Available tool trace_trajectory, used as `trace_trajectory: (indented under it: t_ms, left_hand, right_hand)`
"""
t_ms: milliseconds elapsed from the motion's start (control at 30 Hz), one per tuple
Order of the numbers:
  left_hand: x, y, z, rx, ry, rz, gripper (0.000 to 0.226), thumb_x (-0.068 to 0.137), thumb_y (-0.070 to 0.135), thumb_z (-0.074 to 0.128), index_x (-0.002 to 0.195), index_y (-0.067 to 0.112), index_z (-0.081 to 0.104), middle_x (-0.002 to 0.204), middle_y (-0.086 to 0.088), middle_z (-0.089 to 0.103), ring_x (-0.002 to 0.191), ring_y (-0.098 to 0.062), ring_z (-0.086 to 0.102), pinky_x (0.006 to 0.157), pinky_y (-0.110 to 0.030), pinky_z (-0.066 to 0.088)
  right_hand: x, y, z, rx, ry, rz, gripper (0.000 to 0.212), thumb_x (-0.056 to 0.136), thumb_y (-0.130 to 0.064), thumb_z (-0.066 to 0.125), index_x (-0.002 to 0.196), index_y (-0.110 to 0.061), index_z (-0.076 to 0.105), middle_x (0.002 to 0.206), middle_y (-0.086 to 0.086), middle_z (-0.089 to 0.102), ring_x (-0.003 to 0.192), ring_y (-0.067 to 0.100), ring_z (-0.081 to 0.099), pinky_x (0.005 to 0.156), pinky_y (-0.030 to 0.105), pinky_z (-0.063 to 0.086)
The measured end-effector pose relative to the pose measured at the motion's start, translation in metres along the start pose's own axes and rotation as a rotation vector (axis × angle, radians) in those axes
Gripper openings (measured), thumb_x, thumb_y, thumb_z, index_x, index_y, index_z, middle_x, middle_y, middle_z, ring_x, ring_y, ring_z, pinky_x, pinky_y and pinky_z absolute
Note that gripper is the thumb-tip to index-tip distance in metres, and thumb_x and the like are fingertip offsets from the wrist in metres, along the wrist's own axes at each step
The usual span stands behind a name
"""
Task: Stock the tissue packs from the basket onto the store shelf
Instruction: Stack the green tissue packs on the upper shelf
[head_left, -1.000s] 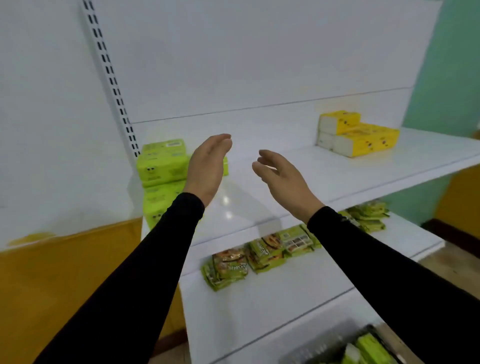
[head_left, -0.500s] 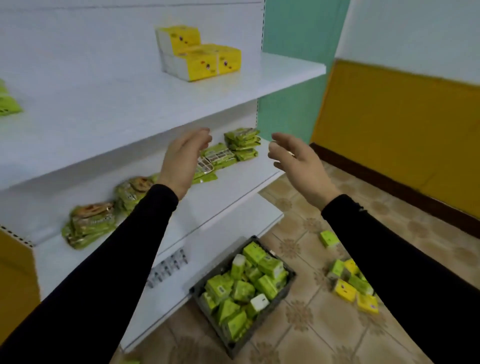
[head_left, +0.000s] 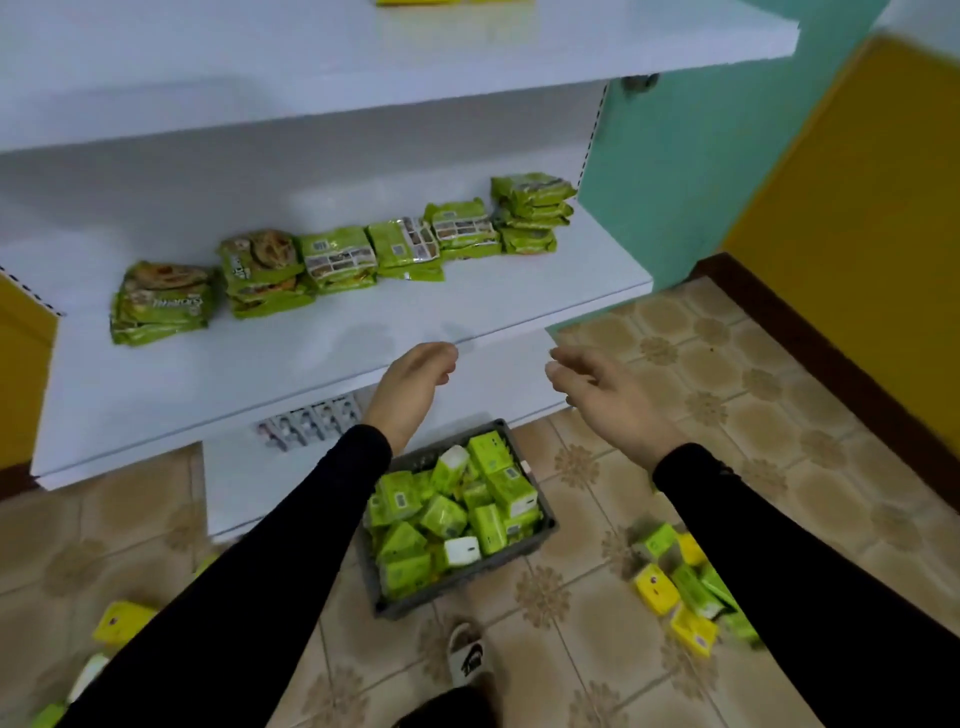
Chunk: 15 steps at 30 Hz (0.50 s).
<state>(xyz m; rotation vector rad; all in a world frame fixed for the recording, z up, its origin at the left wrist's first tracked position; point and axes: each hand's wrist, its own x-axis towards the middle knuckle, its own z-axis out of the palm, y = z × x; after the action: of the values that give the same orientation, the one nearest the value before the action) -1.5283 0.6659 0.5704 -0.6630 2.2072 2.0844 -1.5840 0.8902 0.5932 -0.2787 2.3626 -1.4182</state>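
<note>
Both hands are out in front of me, empty. My left hand (head_left: 413, 387) hangs with fingers loosely curled, palm turned inward, just off the front edge of the middle shelf (head_left: 467, 306). My right hand (head_left: 605, 397) is spread wider, fingers relaxed and reaching toward twelve o'clock, holding nothing.

Straight below them, toward six o'clock from the hands, sits the grey basket (head_left: 543, 538) on the tiled floor, piled with green tissue packs (head_left: 441, 517) and a couple of white ones. The left forearm crosses its near-left corner.

On the middle shelf, at eleven to one o'clock, a row of green snack bags (head_left: 343, 260) runs along the back, stacked two or three high. The top shelf (head_left: 571, 47) carries a sliver of something yellow at its far edge, too cut off to name.

Loose packs (head_left: 685, 597), yellow and green, lie scattered on the floor at four o'clock from the basket, somewhat blurred. More yellow packs (head_left: 122, 621) sit at eight o'clock. A slipper (head_left: 467, 657) shows just under the basket at six o'clock.
</note>
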Motion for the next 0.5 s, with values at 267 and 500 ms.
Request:
trace_trajectory:
  t_ms: [267,500]
  left_hand:
    - [0.052,-0.107,0.019,0.100,0.090,-0.285,0.021,0.101,0.033,0.046,0.114,0.020,0.055,0.134,-0.010,0.055,0.123,-0.025,0.052,0.109,-0.043,0.037]
    - [0.116,-0.239,0.056,0.048,0.150,-0.566,0.035,0.096,0.037,0.054,0.120,0.012,0.061,0.125,-0.016,0.059,0.104,-0.026,0.058,0.093,-0.040,0.047]
  right_hand:
    - [0.075,0.090,0.039,-0.222,-0.288,0.162,0.044,0.099,-0.049,0.050,0.136,-0.024,0.052,0.137,-0.005,0.054,0.115,0.012,0.054,0.095,0.033,0.042]
    - [0.155,0.232,0.092,-0.292,-0.431,0.410,0.054,0.100,-0.049,0.048,0.144,-0.018,0.044,0.142,0.002,0.050,0.113,0.019,0.053,0.091,0.034,0.040]
